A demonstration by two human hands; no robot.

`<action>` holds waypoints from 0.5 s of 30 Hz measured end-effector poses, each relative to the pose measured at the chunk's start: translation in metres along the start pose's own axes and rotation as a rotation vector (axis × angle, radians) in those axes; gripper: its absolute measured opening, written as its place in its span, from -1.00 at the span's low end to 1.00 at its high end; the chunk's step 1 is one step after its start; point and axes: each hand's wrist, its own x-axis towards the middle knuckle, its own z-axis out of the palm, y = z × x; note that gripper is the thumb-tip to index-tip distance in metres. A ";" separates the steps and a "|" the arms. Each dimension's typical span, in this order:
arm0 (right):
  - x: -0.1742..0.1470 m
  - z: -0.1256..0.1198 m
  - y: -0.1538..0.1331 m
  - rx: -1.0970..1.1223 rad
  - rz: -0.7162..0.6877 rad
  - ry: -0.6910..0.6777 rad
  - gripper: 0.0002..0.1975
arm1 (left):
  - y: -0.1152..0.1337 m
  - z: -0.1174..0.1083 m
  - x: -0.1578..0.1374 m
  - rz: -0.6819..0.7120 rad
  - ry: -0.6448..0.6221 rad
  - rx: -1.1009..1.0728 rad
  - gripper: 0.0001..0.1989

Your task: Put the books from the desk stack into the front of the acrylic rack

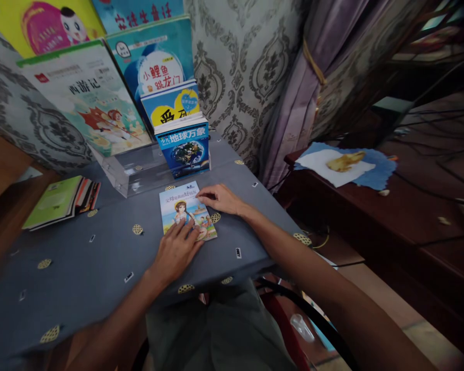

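A small paperback book (178, 206) with a pale blue cover and a drawn girl in a yellow hat lies closed on the cloth-covered table (112, 257). Spread flat, the fingers of my left hand (178, 250) rest on the lower part of its cover. My right hand (222, 200) is at the book's upper right edge, thumb and forefinger bent together in a pinch on the cover's edge. Just behind the book stands a blue book with a globe (187, 152), in front of a yellow-and-blue book (170, 111).
A clear plastic stand (127, 180) holds a white-and-green book (88, 98), with larger books behind. Several thin books (56, 201) lie stacked at left. To the right, a dark red wooden bench (332, 206) bears a blue cloth (382, 167) and cables. A purple curtain (297, 98) hangs behind.
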 end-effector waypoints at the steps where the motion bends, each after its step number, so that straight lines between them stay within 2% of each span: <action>1: -0.001 0.001 -0.002 -0.002 -0.005 -0.009 -0.74 | 0.000 0.000 0.000 -0.005 0.001 -0.004 -0.72; 8: -0.020 0.006 -0.011 0.031 -0.017 -0.026 -0.69 | 0.002 -0.003 -0.001 -0.042 -0.058 -0.041 -0.70; 15: -0.046 0.007 -0.015 0.089 0.042 -0.009 -0.67 | 0.002 -0.004 0.000 -0.055 -0.084 -0.067 -0.67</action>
